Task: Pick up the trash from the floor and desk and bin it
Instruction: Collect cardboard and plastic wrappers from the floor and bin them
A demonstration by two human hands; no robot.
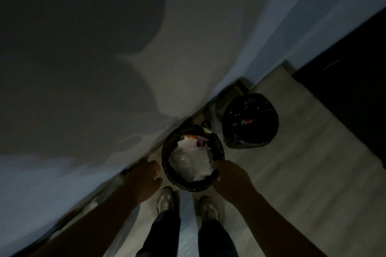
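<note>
A round bin (167, 165) with a black liner stands on the floor against the wall, right in front of my feet. It is full of white paper and plastic trash (191, 157), with orange and purple bits near its far rim. My left hand (146, 179) hovers just left of the bin, its fingers loosely curled and nothing visible in it. My right hand (229, 177) sits at the bin's near right rim, fingers bent over the liner's edge. The dim light hides whether it grips the liner or the trash.
A second black-lined bin (250, 121) stands further along the wall to the right, with a little trash inside. A white wall (125, 69) fills the left and top. Dark furniture (344, 89) borders the pale floor (302, 173) at the right. My two shoes (165, 200) stand below the bin.
</note>
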